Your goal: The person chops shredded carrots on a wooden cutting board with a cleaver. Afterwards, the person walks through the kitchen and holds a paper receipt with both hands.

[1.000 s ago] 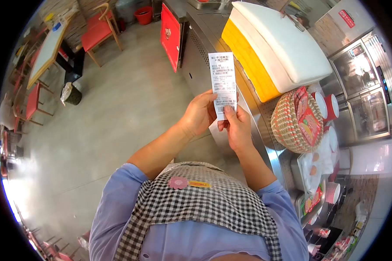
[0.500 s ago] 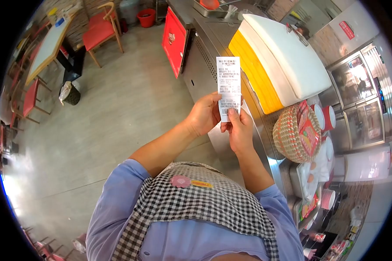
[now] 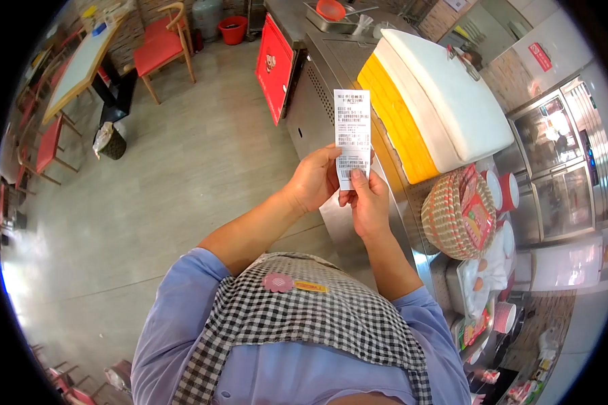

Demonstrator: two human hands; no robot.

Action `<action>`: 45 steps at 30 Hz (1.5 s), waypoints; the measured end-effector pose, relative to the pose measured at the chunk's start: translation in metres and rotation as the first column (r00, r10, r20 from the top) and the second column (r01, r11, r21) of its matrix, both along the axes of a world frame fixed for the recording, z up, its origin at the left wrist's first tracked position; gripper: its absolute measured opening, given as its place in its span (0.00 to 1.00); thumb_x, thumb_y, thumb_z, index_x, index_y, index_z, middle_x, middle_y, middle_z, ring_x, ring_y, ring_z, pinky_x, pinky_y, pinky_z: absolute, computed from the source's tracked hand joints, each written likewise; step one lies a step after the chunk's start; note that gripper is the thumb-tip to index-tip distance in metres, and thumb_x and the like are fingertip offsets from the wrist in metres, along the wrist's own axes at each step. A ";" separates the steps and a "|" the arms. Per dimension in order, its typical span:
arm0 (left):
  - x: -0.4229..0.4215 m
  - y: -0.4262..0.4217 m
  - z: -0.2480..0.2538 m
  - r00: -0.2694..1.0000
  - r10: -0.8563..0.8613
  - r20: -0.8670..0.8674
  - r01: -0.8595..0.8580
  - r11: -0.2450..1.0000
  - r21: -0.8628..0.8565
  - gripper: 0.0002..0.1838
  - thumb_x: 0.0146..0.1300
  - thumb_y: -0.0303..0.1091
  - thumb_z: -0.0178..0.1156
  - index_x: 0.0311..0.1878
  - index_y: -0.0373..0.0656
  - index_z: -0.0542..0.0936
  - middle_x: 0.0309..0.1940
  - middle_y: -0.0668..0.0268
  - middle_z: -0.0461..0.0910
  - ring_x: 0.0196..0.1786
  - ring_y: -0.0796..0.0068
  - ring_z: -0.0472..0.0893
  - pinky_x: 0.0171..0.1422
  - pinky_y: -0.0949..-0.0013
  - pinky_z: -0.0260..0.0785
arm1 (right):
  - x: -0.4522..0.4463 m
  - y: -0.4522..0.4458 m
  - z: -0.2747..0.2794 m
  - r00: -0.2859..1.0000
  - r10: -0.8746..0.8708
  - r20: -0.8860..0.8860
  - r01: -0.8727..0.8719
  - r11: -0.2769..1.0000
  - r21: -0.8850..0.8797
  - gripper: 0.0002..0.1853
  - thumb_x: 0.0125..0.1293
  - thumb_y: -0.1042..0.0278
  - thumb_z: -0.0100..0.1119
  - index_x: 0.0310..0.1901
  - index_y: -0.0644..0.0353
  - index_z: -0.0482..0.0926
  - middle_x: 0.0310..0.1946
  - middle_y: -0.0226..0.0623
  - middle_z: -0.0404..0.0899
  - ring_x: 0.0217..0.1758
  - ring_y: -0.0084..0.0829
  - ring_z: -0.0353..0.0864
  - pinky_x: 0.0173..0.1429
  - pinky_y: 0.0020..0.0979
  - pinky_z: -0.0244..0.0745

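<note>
A white printed receipt (image 3: 352, 128) stands upright in front of me, its lines of text and a barcode facing my view. My left hand (image 3: 317, 177) pinches its left edge near the lower half, with the thumb on the paper and the other fingers partly hidden. At the bottom edge my right hand (image 3: 368, 202) grips the paper, thumb on the front and fingers behind. Both hands are in front of my checkered apron (image 3: 317, 297), beside the steel counter (image 3: 402, 202).
On the counter at right sit a white box lid over yellow padding (image 3: 395, 115), a woven basket (image 3: 446, 216) and stacked paper cups (image 3: 505, 317). A red panel (image 3: 271, 67) juts out ahead. Chairs (image 3: 162, 57), a table (image 3: 81, 67) and a waste bin (image 3: 112, 143) stand at left.
The view has shifted slightly, so the surroundings sit a little differently in frame. Both hands keep the same hold on the receipt.
</note>
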State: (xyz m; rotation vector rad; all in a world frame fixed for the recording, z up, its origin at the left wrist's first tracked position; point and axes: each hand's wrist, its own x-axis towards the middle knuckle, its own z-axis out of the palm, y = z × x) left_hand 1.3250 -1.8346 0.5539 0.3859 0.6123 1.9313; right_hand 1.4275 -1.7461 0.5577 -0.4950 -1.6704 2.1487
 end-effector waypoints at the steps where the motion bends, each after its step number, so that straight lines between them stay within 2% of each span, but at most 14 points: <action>1: 0.000 0.000 0.000 1.000 -0.001 -0.005 0.001 1.000 0.002 0.24 0.69 0.40 0.31 0.60 0.38 0.67 0.55 0.58 0.75 0.50 0.65 0.78 0.43 0.63 0.73 | 0.000 0.000 0.001 1.000 -0.002 0.002 0.002 1.000 -0.004 0.10 0.70 0.63 0.50 0.37 0.61 0.75 0.23 0.30 0.74 0.23 0.21 0.71 0.27 0.22 0.69; 10: 0.006 -0.001 0.005 0.999 0.039 -0.013 -0.040 0.999 -0.008 0.23 0.70 0.40 0.30 0.60 0.40 0.66 0.55 0.56 0.75 0.45 0.62 0.79 0.32 0.63 0.73 | 0.003 -0.001 0.004 1.000 0.019 0.000 -0.019 0.999 -0.028 0.10 0.70 0.63 0.50 0.37 0.61 0.75 0.22 0.31 0.74 0.22 0.21 0.71 0.27 0.23 0.69; 16: 0.011 -0.003 0.006 1.000 0.028 -0.005 -0.028 1.000 -0.005 0.25 0.70 0.42 0.29 0.61 0.39 0.65 0.55 0.56 0.75 0.45 0.62 0.79 0.32 0.63 0.73 | 0.008 0.000 0.002 0.999 0.039 -0.004 -0.039 0.999 -0.021 0.10 0.70 0.63 0.50 0.38 0.62 0.75 0.23 0.31 0.74 0.22 0.21 0.71 0.27 0.22 0.69; 19: 0.011 -0.004 0.002 1.000 0.005 -0.026 -0.004 1.000 0.014 0.25 0.70 0.42 0.29 0.62 0.39 0.65 0.54 0.57 0.75 0.45 0.63 0.79 0.32 0.63 0.73 | 0.009 0.001 0.001 0.998 0.055 -0.013 -0.055 0.998 -0.018 0.10 0.70 0.63 0.50 0.38 0.62 0.75 0.23 0.31 0.74 0.22 0.21 0.71 0.27 0.22 0.69; 22: 0.016 -0.005 0.007 0.999 0.050 0.013 -0.050 0.999 -0.009 0.26 0.70 0.42 0.29 0.62 0.38 0.65 0.55 0.57 0.75 0.44 0.63 0.79 0.33 0.63 0.72 | 0.010 0.000 0.002 0.998 0.060 -0.009 -0.061 0.998 -0.025 0.10 0.70 0.63 0.50 0.38 0.62 0.75 0.23 0.31 0.74 0.22 0.21 0.71 0.27 0.22 0.69; 25: 0.017 -0.009 0.008 0.999 0.021 0.037 -0.022 1.000 0.007 0.22 0.68 0.37 0.32 0.58 0.37 0.68 0.53 0.59 0.75 0.48 0.67 0.76 0.46 0.64 0.70 | 0.012 -0.001 0.000 0.998 0.067 -0.012 -0.068 0.997 -0.036 0.10 0.70 0.63 0.50 0.38 0.61 0.75 0.23 0.31 0.74 0.22 0.21 0.71 0.27 0.22 0.69; 31: 0.020 -0.010 0.007 0.997 0.035 0.069 -0.035 0.999 0.007 0.22 0.67 0.37 0.32 0.58 0.39 0.68 0.53 0.59 0.75 0.50 0.66 0.75 0.48 0.64 0.70 | 0.012 -0.001 -0.002 0.998 0.068 -0.013 -0.069 0.997 -0.043 0.10 0.70 0.63 0.50 0.38 0.61 0.75 0.23 0.30 0.74 0.22 0.20 0.71 0.26 0.22 0.69; 34: 0.022 -0.007 0.008 0.997 0.074 0.030 -0.073 0.996 -0.050 0.27 0.69 0.44 0.28 0.63 0.38 0.64 0.56 0.57 0.74 0.40 0.64 0.79 0.30 0.65 0.70 | 0.012 -0.001 -0.003 0.997 0.072 -0.017 -0.073 0.996 -0.044 0.10 0.69 0.63 0.50 0.38 0.61 0.75 0.23 0.30 0.74 0.22 0.20 0.71 0.26 0.22 0.69; 37: 0.021 -0.011 0.006 0.998 0.032 0.050 -0.032 0.999 -0.002 0.23 0.68 0.39 0.31 0.59 0.38 0.67 0.53 0.59 0.75 0.51 0.66 0.75 0.47 0.63 0.70 | 0.013 -0.001 -0.005 0.997 0.075 -0.026 -0.077 0.996 -0.046 0.10 0.69 0.63 0.51 0.38 0.61 0.75 0.23 0.30 0.74 0.22 0.20 0.71 0.26 0.22 0.69; 40: 0.023 -0.010 0.009 0.998 0.054 0.028 -0.053 0.998 -0.046 0.28 0.68 0.43 0.27 0.63 0.37 0.65 0.55 0.57 0.75 0.38 0.65 0.79 0.29 0.66 0.70 | 0.013 -0.001 -0.006 0.996 0.079 -0.029 -0.081 0.996 -0.045 0.10 0.69 0.63 0.51 0.38 0.62 0.75 0.23 0.31 0.74 0.23 0.20 0.71 0.26 0.22 0.69; 45: 0.023 -0.009 0.006 0.996 0.057 0.065 -0.054 0.998 -0.041 0.28 0.68 0.44 0.28 0.61 0.36 0.66 0.53 0.58 0.76 0.37 0.65 0.79 0.29 0.67 0.69 | 0.012 -0.003 -0.006 0.998 0.064 -0.024 -0.065 0.997 -0.038 0.10 0.69 0.64 0.50 0.38 0.62 0.75 0.24 0.31 0.75 0.23 0.20 0.72 0.26 0.22 0.69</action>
